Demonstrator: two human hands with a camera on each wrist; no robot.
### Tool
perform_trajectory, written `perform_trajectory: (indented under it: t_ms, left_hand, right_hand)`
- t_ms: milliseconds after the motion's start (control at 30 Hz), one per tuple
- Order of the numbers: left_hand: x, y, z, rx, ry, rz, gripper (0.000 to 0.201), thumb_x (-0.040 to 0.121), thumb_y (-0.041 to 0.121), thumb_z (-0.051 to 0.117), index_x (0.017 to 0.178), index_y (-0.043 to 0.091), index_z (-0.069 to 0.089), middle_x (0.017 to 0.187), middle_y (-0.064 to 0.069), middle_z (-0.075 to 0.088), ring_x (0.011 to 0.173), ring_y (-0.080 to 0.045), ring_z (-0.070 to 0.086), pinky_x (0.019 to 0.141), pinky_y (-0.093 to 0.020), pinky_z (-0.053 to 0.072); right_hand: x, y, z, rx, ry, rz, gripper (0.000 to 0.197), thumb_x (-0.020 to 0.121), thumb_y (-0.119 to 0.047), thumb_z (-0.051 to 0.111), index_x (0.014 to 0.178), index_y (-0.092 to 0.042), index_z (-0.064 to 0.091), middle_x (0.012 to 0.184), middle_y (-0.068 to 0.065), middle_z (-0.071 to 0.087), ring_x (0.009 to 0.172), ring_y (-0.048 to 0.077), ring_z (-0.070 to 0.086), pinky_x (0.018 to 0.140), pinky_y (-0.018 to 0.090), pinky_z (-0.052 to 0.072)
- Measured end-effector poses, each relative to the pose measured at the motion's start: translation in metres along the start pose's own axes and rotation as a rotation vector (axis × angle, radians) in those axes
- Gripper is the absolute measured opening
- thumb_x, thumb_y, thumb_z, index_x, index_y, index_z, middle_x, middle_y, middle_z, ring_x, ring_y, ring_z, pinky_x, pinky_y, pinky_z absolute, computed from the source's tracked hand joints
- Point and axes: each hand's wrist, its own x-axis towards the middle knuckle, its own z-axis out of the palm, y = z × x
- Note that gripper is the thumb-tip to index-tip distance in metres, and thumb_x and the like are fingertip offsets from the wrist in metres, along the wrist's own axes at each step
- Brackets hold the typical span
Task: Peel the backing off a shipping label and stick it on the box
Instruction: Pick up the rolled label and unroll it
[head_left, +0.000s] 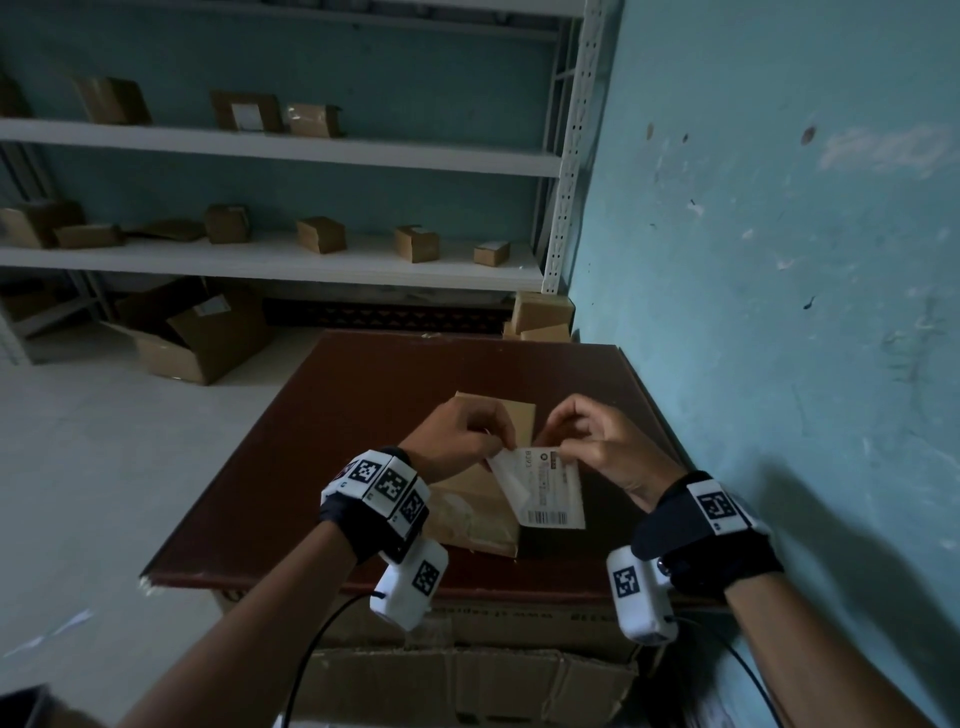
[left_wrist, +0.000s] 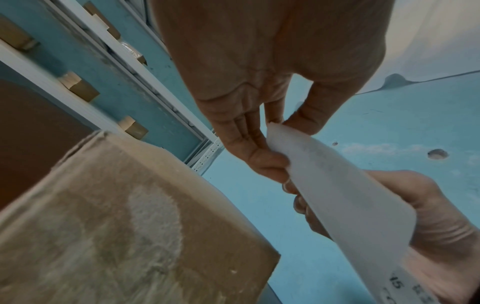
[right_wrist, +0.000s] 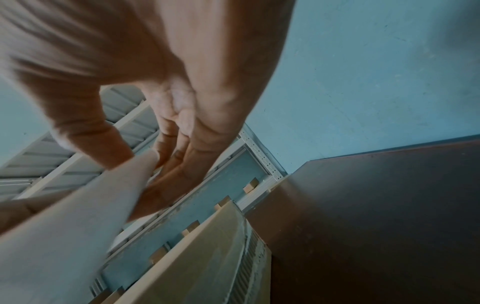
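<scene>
A white shipping label (head_left: 548, 486) with a barcode and printed text hangs in the air above a flat brown cardboard box (head_left: 480, 512) on the dark red table (head_left: 332, 447). My left hand (head_left: 462, 439) pinches the label's upper left corner between thumb and fingers. My right hand (head_left: 597, 447) pinches its upper right edge. In the left wrist view the label (left_wrist: 345, 197) runs from my left hand (left_wrist: 272, 121) down to the right hand's fingers (left_wrist: 428, 209), with the box (left_wrist: 124, 216) below. The right wrist view shows my right hand (right_wrist: 145, 156) on the label (right_wrist: 78, 218) above the box (right_wrist: 207, 257).
A teal wall (head_left: 779, 234) runs close along the table's right side. White metal shelving (head_left: 285, 260) behind the table carries several small cardboard boxes. An open carton (head_left: 192, 332) lies on the pale floor at the left. More cardboard (head_left: 467, 675) sits under the table's near edge.
</scene>
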Motion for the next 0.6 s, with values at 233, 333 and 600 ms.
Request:
perform_trajectory:
  t_ms: [233,333,600]
  left_hand:
    - [-0.003,0.0,-0.004,0.092,0.01,-0.016,0.027,0.092,-0.001,0.054,0.084,0.008,0.077,0.102,-0.002,0.074,0.095,-0.01,0.069,0.078,-0.02,0.054]
    - [-0.003,0.003,-0.004,0.108,0.036,-0.024,0.03,0.094,-0.001,0.053,0.087,0.01,0.08,0.102,0.003,0.074,0.084,0.003,0.066,0.068,-0.014,0.05]
    - [-0.002,0.003,0.0,0.188,0.087,-0.083,0.037,0.099,0.004,0.047,0.095,0.02,0.079,0.103,0.008,0.069,0.061,-0.013,0.06,0.051,-0.015,0.044]
  right_hand:
    - [0.0,0.006,-0.004,-0.153,0.03,-0.077,0.017,0.087,0.003,0.066,0.098,-0.007,0.058,0.104,0.004,0.07,0.094,0.01,0.071,0.077,0.028,0.06]
    - [0.0,0.01,-0.005,-0.378,0.061,-0.12,0.012,0.091,-0.003,0.062,0.088,-0.014,0.066,0.108,-0.003,0.064,0.101,0.007,0.067,0.083,0.028,0.06]
    - [0.003,0.021,-0.006,-0.455,0.087,-0.064,0.014,0.095,-0.024,0.062,0.085,-0.021,0.071,0.099,-0.006,0.067,0.097,0.004,0.064,0.091,0.035,0.056]
